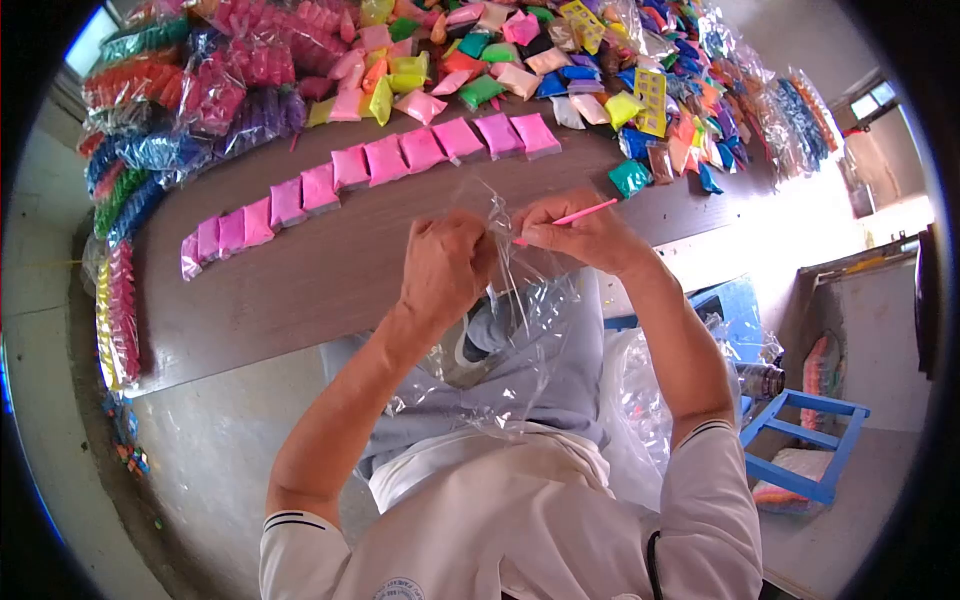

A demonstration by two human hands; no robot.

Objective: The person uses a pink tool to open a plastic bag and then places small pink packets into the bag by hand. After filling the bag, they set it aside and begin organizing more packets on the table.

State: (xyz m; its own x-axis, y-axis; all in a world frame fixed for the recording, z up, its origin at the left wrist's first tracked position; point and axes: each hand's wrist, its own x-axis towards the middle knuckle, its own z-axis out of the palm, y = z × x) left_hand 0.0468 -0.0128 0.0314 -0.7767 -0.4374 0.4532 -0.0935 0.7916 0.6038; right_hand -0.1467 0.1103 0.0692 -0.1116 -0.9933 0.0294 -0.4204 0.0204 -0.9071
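My left hand point(447, 262) is closed on the top part of a clear plastic bag point(520, 340), which hangs down over my lap. Beside it, my right hand point(575, 232) grips a thin pink stick point(588, 211) that points up to the right, and its fingertips are close to the bag's upper edge. Whether those fingertips also pinch the plastic is hard to tell. Beyond both hands, a curved row of pink and purple packets point(385, 160) lies on the brown table point(300, 290).
Many coloured packets point(480, 92) are heaped along the table's far side. Bagged bundles point(210, 90) are stacked at the left, with a pink strip point(121, 310) along the left edge. A blue stool frame point(810, 485) stands at the lower right, near clear plastic point(635, 400).
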